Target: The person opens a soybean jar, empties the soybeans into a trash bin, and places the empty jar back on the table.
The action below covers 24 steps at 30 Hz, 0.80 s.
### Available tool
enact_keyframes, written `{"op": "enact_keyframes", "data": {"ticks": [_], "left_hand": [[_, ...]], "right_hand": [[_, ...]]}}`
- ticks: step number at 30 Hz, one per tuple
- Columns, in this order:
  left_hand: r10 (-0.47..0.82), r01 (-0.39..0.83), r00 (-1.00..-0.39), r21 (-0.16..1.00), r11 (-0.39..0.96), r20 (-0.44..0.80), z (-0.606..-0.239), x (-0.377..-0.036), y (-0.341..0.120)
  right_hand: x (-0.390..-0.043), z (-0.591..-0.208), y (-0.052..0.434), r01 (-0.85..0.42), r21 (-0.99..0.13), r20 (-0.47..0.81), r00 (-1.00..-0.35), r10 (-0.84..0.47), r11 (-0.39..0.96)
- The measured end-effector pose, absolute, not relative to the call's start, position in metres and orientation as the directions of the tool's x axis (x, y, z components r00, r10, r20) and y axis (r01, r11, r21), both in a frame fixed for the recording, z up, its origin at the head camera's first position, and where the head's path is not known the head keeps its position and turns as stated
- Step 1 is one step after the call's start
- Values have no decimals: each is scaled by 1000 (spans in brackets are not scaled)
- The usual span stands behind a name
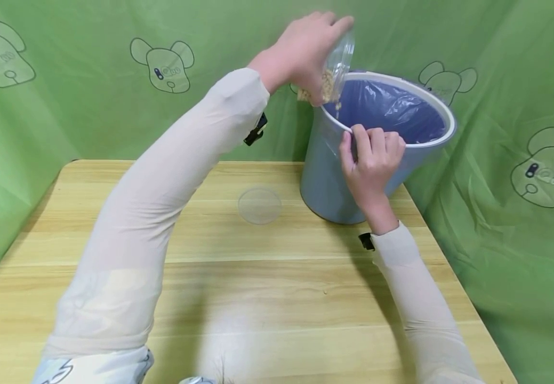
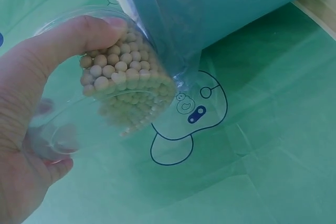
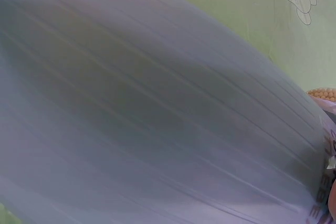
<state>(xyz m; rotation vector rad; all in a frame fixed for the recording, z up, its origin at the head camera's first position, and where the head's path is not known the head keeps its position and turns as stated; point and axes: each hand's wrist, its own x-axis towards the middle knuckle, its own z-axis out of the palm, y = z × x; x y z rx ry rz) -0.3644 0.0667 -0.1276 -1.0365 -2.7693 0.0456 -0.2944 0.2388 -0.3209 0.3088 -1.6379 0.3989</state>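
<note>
My left hand [image 1: 307,50] grips a clear plastic jar [image 1: 346,53], tipped over at the left side of a grey-blue trash bin [image 1: 324,170]. Small round beige beads [image 2: 126,64] fill the lower side of the jar in the left wrist view. A few falling beads [image 1: 338,108] show just inside the bin's rim. My right hand [image 1: 375,160] holds the near rim, fingers hooked over the white edge and liner. In the right wrist view the bin's ribbed wall [image 3: 157,108] covers most of the picture, and only a sliver of the hand shows at the right edge.
A clear round lid [image 1: 259,206] lies flat on the wooden table [image 1: 257,298], left of the bin. One small bead [image 1: 325,292] sits nearer the front. A plastic liner [image 1: 387,104] lines the bin. Green printed cloth [image 1: 89,106] hangs behind and at both sides.
</note>
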Motion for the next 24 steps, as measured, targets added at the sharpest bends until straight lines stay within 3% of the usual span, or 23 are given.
{"op": "enact_keyframes", "data": {"ticks": [24], "left_hand": [[725,696,-652,-205,689,222,-135,-364,78]], "right_hand": [[-294,-321,243,-425,-67,995,-97,28,902]]}}
